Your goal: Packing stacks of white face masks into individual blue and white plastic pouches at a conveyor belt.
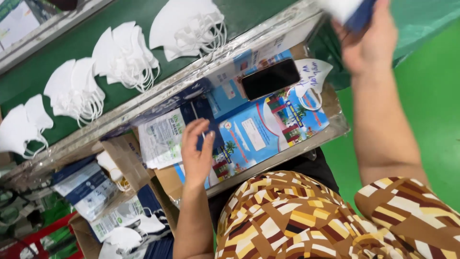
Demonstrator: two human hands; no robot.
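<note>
My left hand [196,151] rests palm down on a stack of flat dark blue and white packets [167,132] on a narrow work table [330,132], fingertips touching the top packet. My right hand [369,41] is raised at the upper right, gripping a white and dark blue packet [350,12] that is cut off by the frame edge and blurred. A colourful printed sheet [268,132] covers the table between the two hands.
A black phone [270,78] and a white mask with handwriting [314,76] lie on the table. Beyond a metal rail, a green belt [96,29] carries several piles of white masks [127,55]. A cardboard box of packets [91,192] stands lower left. Green floor lies at right.
</note>
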